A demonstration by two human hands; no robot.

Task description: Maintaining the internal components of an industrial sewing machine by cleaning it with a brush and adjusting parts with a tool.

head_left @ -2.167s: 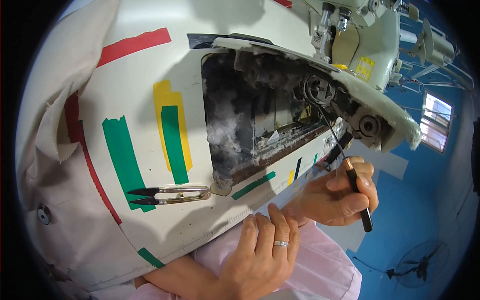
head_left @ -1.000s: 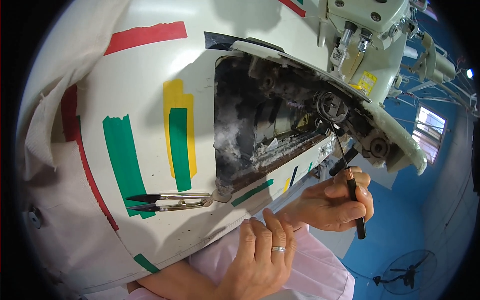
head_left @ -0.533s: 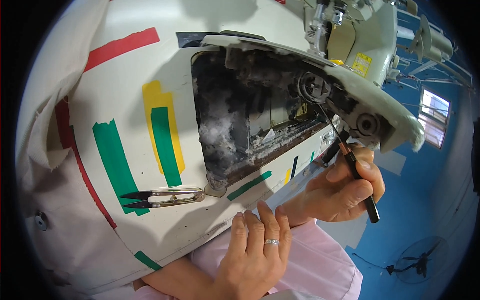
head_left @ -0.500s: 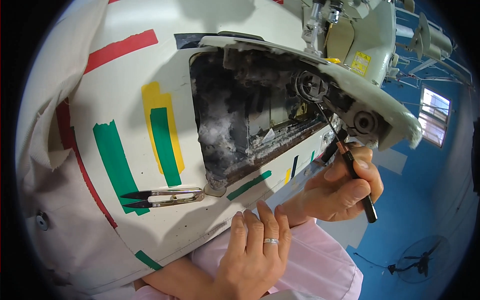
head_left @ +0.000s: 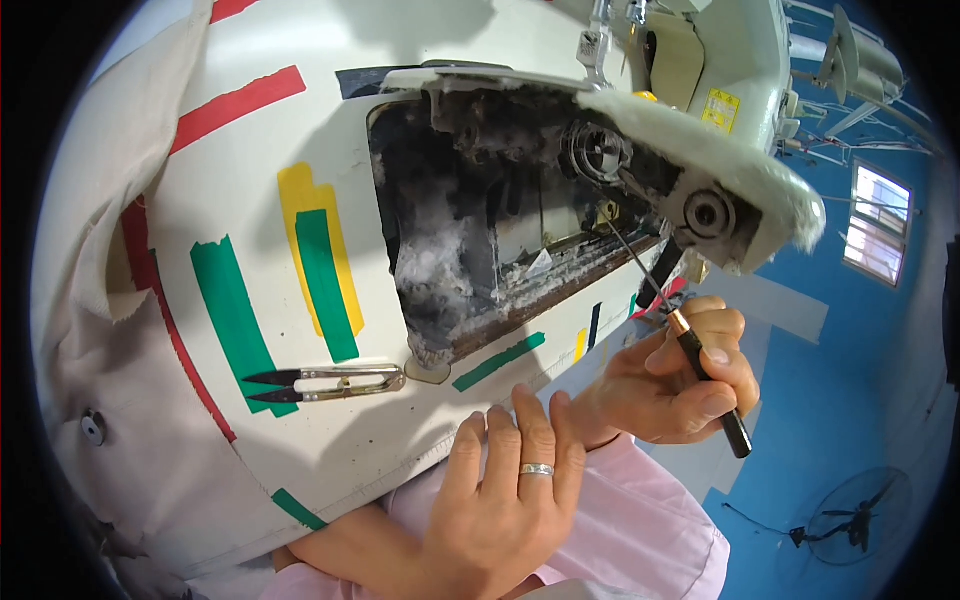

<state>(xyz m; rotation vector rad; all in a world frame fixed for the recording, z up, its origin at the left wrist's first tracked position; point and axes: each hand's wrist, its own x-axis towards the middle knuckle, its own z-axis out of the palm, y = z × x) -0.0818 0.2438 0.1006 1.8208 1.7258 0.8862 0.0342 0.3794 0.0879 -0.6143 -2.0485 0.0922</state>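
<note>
My right hand (head_left: pixel 685 375) grips a thin screwdriver (head_left: pixel 692 350) with a black handle and a copper-coloured collar. Its shaft points up and left into a dark opening (head_left: pixel 455 160) in the white table, and the tip sits below the round metal hook (head_left: pixel 597 152) of a sewing machine (head_left: pixel 690 125). Grey lint (head_left: pixel 440 270) coats the cavity's walls and floor. My left hand (head_left: pixel 505 500), with a ring on one finger, lies flat with fingers stretched, resting against my right forearm or the table edge; I cannot tell which. It holds nothing.
Thread snips (head_left: pixel 335 385) lie on the table left of the opening. Green tape (head_left: pixel 235 320), yellow tape (head_left: pixel 300 205) and red tape (head_left: pixel 240 108) mark the tabletop (head_left: pixel 330 440). Pale cloth (head_left: pixel 95 330) hangs along the left. A fan (head_left: pixel 855 520) shows at lower right.
The screwdriver's tip has moved away from the hook, down and left, deeper into the opening. My left hand stays stretched out. The whole view has shifted slightly.
</note>
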